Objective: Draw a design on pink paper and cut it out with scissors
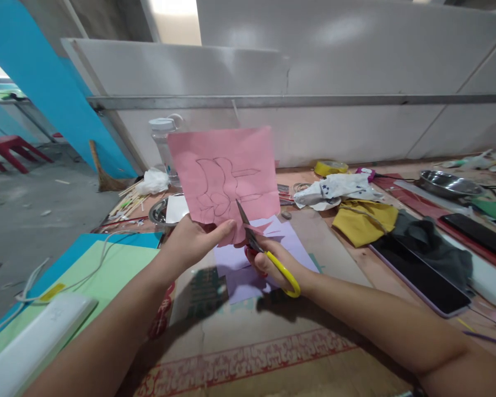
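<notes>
My left hand (206, 237) grips the lower left edge of a pink sheet of paper (248, 146), thumb in front. Dark outlines are drawn on the sheet, which is held up facing me. In my right hand (283, 262) is a pair of scissors (281, 274) with yellow handles. Their dark blades point up and left, lying over the lower part of the pink sheet near the drawn lines. A cut pink strip sticks out beside the blades. Purple paper (248, 286) lies on the cardboard below both hands.
Blue and green sheets (124, 253) and a white power strip (45, 336) lie at left. Behind the pink sheet stand a clear bottle (161, 138) and a metal bowl (159, 212). At right are yellow cloth (364, 220), a phone (417, 275) and a metal dish (450, 184).
</notes>
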Demonstrator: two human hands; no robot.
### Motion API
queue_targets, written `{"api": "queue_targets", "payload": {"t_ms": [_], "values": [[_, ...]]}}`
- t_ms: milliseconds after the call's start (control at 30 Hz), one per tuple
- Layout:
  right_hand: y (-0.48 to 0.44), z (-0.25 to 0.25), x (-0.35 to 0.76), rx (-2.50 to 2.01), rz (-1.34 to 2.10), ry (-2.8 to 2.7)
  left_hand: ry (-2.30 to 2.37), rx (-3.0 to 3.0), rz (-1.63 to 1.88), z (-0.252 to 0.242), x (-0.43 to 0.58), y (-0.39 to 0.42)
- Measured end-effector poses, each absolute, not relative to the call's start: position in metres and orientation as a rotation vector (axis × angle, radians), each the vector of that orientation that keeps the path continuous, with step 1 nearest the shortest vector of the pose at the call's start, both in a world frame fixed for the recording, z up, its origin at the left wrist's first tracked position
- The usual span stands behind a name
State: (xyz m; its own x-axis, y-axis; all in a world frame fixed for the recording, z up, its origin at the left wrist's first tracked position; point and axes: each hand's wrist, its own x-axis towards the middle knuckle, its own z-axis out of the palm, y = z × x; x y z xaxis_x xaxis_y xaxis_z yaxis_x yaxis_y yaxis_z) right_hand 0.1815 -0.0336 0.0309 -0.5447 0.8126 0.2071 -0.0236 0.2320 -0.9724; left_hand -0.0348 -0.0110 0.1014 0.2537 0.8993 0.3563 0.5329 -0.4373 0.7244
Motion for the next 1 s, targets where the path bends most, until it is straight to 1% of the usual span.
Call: {"api": "queue_targets", "payload": {"t_ms": [233, 367, 567, 767, 1000], "values": [[-0.039, 0.029, 0.18, -0.697, 1.383, -1.67, 1.478, 1.939, 1.118, 0.096, -0.024, -0.019], [-0.039, 0.028, 0.18, -0.693, 1.353, -1.679, 1.506, 1.833, 1.139, 0.093, -0.015, -0.024], [-0.039, 0.023, 0.179, -0.691, 1.369, -1.635, 1.43, 1.945, 1.224, 0.084, -0.014, -0.023], [-0.039, 0.019, 0.18, -0.687, 1.352, -1.631, 1.404, 1.912, 1.268, 0.073, -0.012, -0.023], [-0.039, 0.017, 0.179, -0.688, 1.372, -1.6, 1.448, 1.957, 1.22, 0.067, -0.011, -0.024]]}}
